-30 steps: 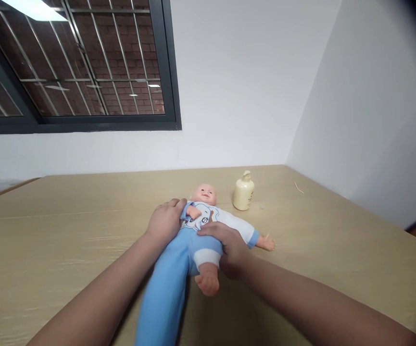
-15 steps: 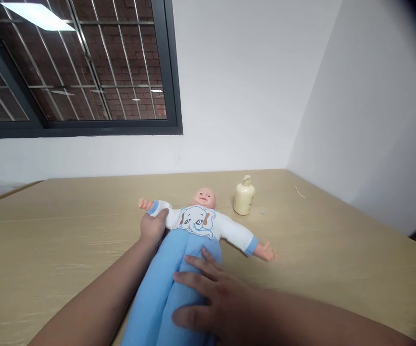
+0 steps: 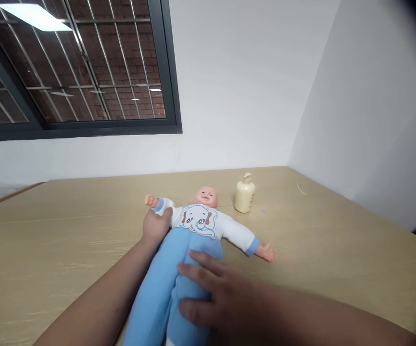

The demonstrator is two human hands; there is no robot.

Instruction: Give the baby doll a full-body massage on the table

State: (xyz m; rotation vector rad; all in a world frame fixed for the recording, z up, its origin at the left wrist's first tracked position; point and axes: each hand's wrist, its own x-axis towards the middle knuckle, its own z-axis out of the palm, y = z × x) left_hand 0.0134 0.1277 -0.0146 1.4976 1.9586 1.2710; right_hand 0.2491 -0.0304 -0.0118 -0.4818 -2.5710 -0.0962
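Note:
A baby doll [image 3: 199, 220] lies on its back, head away from me, in a white top with an elephant print and light blue trousers. My left hand [image 3: 156, 225] is closed around the doll's white sleeve on the left, thumb on top and the other fingers hidden beneath. Over the trouser legs, my right hand [image 3: 211, 288] lies with its fingers spread, holding nothing; some blur shows at its lower edge. The doll's other arm stretches out to the right, and its feet are mostly out of view.
A cream pump bottle [image 3: 244, 196] stands beyond the doll's right-hand arm. A small pale bit [image 3: 263, 209] and a thin light strand [image 3: 300, 189] lie on the wood-coloured tabletop [image 3: 330, 250]. White walls and a barred window [image 3: 95, 62] close off the back.
The doll's left-hand arm has shifted slightly right and up with my left hand. My right hand has slid slightly down the trouser leg, toward me.

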